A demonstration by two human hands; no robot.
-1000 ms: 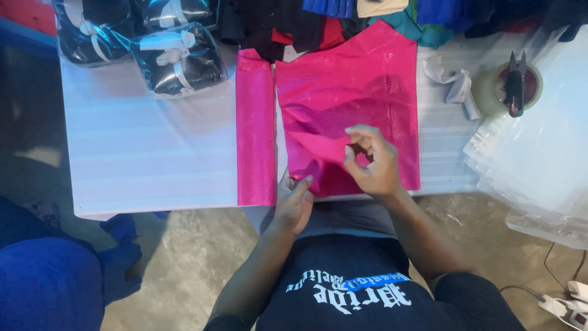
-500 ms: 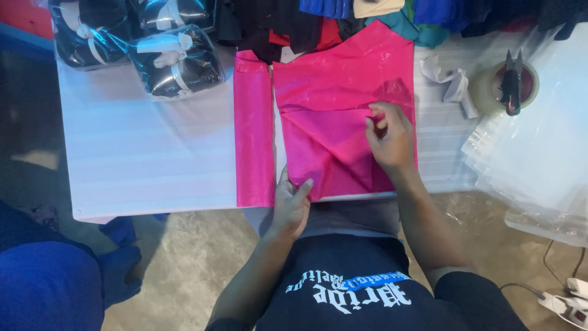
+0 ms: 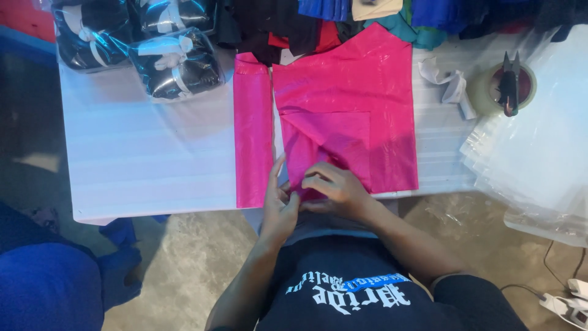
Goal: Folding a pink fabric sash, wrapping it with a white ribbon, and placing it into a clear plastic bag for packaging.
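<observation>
A shiny pink sheet (image 3: 361, 92) lies spread on the white table (image 3: 147, 159), with a corner flap folded flat over its near left part. A narrow pink strip (image 3: 253, 135) lies along its left side. My left hand (image 3: 278, 205) and my right hand (image 3: 335, 191) meet at the sheet's near edge, close to the table's front. The left fingers pinch the edge beside the gap between strip and sheet. The right fingers curl down onto the folded flap's near corner and grip it.
Black garments packed in clear bags (image 3: 177, 64) sit at the back left, and a pile of dark and coloured clothes (image 3: 380, 12) runs along the back. A tape roll with small snips (image 3: 507, 86) and a stack of clear bags (image 3: 539, 153) are on the right.
My right hand swept the lifted pink flap away across the sheet, then came back to the near edge beside my left hand. The flap now lies flat.
</observation>
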